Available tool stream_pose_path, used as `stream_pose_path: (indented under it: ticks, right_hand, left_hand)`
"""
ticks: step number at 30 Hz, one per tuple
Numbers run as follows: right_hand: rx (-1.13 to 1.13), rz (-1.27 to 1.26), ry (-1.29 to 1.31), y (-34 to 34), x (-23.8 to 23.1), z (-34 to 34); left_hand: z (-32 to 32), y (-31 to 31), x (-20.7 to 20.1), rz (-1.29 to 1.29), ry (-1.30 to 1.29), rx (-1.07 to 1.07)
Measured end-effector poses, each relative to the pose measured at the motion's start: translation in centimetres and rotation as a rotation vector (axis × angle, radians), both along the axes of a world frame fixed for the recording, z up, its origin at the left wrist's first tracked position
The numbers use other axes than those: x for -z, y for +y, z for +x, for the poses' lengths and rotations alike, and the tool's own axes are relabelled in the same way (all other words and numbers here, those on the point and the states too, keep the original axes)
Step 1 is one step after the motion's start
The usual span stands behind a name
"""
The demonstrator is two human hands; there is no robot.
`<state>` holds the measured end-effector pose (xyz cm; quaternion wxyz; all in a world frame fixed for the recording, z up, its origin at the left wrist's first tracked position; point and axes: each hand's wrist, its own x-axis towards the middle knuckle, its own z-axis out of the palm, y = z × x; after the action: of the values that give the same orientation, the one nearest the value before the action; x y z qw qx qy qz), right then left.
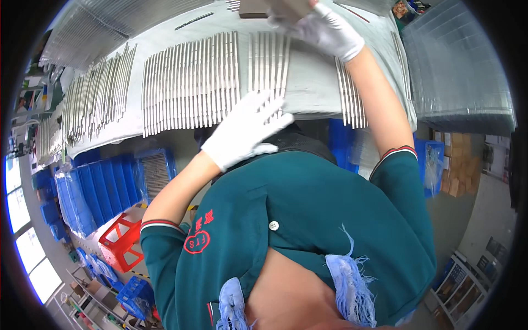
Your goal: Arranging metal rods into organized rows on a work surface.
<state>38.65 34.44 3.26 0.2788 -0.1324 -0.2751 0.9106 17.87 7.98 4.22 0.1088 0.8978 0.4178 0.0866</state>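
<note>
My left hand [246, 131], in a white glove, is open with its fingers spread. It lies over the near ends of a short row of metal rods [269, 60] at the table's front edge. A wider row of similar rods [190, 82] lies side by side just to its left. My right hand [324, 32], also gloved in white, reaches to the far side of the table and grips a grey-brown block [291, 7]. Motion blurs that block, and the upper picture edge cuts it. Below the right wrist lies another small group of rods [351, 96].
More rods [99, 93] lie at the left of the pale-covered table [313, 82]. A dark drill-like bit [193, 21] and a brown block [253, 9] are at the back. Clear plastic trays [459, 71] are stacked right. Blue crates [104, 184] and a red stool [120, 242] stand below left.
</note>
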Motion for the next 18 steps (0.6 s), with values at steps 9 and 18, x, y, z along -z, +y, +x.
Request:
stream_pose_path:
  ticks: [9,18]
  right_hand:
    - [0.154,0.380,-0.273,2.1,-2.1,8.2]
    - [-0.004,0.202,-0.216,5.4,-1.5,5.9]
  left_hand:
    - [4.7,4.4,-1.1,0.170,-0.172,0.189]
    - [17.6,9.4,2.3,0.193,-0.164,0.532]
